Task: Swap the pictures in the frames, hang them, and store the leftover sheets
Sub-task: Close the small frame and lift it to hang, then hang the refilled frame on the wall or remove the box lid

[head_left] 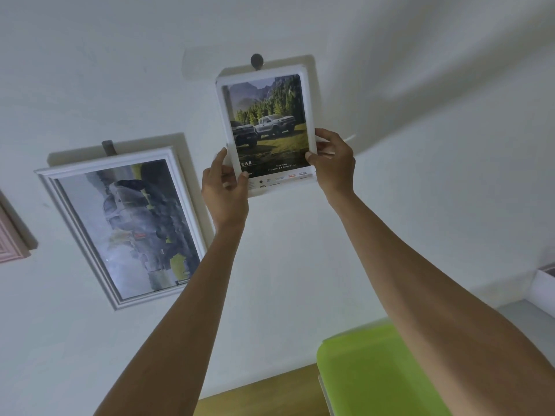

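A small white frame with a picture of two pickup trucks before a forest is up against the wall, its top edge at a dark wall hook. My left hand grips its lower left corner and my right hand grips its lower right edge. To the left, a larger white frame holding a sideways picture of a grey truck hangs from another hook.
A pink frame shows at the far left edge. Below are a bright green box, a wooden surface, and a white object on a ledge at the right.
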The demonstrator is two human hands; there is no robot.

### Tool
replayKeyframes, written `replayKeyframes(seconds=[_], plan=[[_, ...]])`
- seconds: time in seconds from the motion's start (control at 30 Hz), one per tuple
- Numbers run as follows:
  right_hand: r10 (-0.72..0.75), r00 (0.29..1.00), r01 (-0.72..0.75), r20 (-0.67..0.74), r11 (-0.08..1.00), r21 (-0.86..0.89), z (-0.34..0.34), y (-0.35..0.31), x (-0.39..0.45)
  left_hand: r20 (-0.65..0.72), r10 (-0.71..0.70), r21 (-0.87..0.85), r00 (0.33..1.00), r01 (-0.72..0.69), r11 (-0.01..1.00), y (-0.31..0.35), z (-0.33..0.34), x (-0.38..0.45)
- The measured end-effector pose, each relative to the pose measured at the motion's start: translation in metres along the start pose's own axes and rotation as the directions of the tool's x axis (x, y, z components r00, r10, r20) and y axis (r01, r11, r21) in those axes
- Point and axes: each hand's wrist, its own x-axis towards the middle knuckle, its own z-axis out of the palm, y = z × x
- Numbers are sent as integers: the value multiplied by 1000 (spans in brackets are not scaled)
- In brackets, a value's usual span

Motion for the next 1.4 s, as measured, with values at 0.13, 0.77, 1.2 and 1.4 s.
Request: replayKeyframes(seconds=[0.13,0.77,1.2,1.4], plan=[[42,999,-42,26,999,-2,-4,-2,-3,12,-39,14,999,39,999,-3,-4,-4],[473,878,-476,-73,851,-222,-144,112,-144,228,-702,330,675,625,708,-81,17,-248],[705,617,-666,-350,230,-710,-279,259,-301,235,-933,599,274,715,361,-148,33,-431],[799,521,-637,-299,131,-759,-300,285,-310,198,-911,643,362,654,399,-153,34,-448]])
